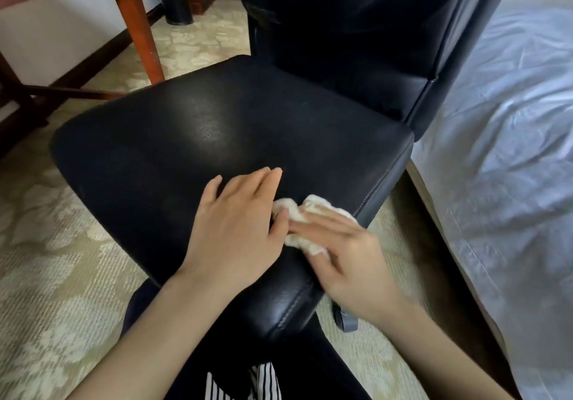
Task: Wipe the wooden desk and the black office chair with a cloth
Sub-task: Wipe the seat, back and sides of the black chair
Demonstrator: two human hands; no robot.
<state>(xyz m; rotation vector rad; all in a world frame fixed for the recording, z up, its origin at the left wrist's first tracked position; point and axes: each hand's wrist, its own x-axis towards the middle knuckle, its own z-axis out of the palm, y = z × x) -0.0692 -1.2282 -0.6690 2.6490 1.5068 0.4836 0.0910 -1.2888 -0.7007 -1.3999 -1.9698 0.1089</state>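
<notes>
Right hand flat on the cloth, fingers straight and spread narrow, pressing it onto the chair seat; no curl round it. Hand is slightly blurred. Cloth is white, bunched, and sits by the seat's stitched right edge as viewed, close to the near corner.

Left hand lies palm-down on the seat just beside the cloth, fingers straight and pointing toward the backrest; its thumb touches the cloth's left side. It holds nothing.

Seat is black leather with a glossy patch near its middle. Backrest shows pale streaks near the top. One grey caster shows under the near corner.

Wooden desk stands at the far left, well apart from the hands; only its leg and underside are visible. Black bin stands on the carpet beyond it. Bed with white sheet runs along the chair's right.
</notes>
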